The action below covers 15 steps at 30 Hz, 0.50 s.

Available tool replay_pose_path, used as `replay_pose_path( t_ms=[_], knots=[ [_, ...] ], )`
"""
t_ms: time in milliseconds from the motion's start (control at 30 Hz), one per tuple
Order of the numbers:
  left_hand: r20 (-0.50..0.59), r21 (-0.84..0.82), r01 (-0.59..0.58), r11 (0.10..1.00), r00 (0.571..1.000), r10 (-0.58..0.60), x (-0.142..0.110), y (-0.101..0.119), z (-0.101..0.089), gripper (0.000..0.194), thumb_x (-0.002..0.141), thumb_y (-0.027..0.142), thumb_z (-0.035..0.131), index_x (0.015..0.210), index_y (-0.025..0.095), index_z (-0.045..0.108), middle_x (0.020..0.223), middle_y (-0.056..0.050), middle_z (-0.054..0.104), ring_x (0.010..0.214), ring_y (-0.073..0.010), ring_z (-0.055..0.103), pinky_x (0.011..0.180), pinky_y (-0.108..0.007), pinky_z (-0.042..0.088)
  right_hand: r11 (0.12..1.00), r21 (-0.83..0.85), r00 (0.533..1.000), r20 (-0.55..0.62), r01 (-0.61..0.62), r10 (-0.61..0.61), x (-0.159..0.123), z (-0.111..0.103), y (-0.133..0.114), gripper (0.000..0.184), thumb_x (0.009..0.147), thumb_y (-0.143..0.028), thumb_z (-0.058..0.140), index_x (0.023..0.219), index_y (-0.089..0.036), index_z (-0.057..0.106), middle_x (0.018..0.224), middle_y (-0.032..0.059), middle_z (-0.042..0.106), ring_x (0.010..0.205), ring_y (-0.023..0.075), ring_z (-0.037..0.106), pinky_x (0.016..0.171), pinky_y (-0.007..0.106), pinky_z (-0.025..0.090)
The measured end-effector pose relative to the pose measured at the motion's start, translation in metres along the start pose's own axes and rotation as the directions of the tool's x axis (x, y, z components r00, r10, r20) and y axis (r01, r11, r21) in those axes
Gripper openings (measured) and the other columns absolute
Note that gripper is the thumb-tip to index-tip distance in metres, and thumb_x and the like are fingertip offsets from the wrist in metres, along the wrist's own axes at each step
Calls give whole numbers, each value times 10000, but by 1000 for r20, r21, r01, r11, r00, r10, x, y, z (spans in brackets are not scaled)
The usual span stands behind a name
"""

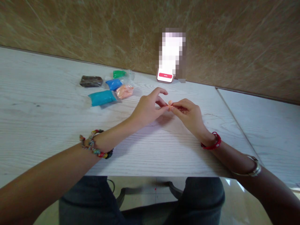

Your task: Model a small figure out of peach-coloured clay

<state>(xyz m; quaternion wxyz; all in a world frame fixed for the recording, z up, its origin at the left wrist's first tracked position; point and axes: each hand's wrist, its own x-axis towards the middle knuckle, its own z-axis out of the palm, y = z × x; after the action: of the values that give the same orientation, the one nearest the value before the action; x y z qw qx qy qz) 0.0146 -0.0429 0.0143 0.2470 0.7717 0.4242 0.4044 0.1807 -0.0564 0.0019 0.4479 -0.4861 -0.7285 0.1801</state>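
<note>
Between my two hands, just above the table, is a small peach-coloured clay piece [170,102] with a rounded top and a narrower lower part. My left hand [150,105] pinches its left side between thumb and a finger, the index finger arched above. From the other side, the thumb and fingertips of my right hand [188,114] press on it too. The fingertips hide part of the clay, so its full shape does not show.
Left of my hands lie packets of clay: a brown block [91,81], a green packet [119,74], a blue packet [113,84], a peach packet [125,91] and a turquoise packet [102,98]. A phone [165,76] leans against the marbled wall [93,34]. A seam crosses the white table [47,125] at right.
</note>
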Motion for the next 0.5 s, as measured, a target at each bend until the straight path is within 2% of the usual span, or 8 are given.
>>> replay_pose_path(
  t_ms=[133,300,500],
  knots=[
    [-13,-18,-1,1000,1000,0,0,-1,-1,343,735,270,636,1030,191,479,697,48,654,640,-75,611,575,-180,423,998,-47,998,-46,46,-48,0,-4,-2,148,723,-285,656,831,-187,678,702,4,589,593,88,509,525,237,409],
    [-19,53,-34,998,999,35,-1,1,0,316,745,209,618,1031,195,486,705,49,660,672,-83,620,604,-193,421,981,-148,989,-50,128,-136,-1,-4,-6,91,734,-266,648,747,-185,688,654,-6,567,558,75,472,504,225,386],
    [5,105,-54,993,999,54,-2,3,0,377,750,220,615,1094,196,462,747,40,673,701,-89,624,590,-187,412,970,-194,986,-56,146,-159,-1,-4,-6,80,741,-224,626,711,-175,682,652,-3,571,562,80,479,515,232,389]
  ],
)
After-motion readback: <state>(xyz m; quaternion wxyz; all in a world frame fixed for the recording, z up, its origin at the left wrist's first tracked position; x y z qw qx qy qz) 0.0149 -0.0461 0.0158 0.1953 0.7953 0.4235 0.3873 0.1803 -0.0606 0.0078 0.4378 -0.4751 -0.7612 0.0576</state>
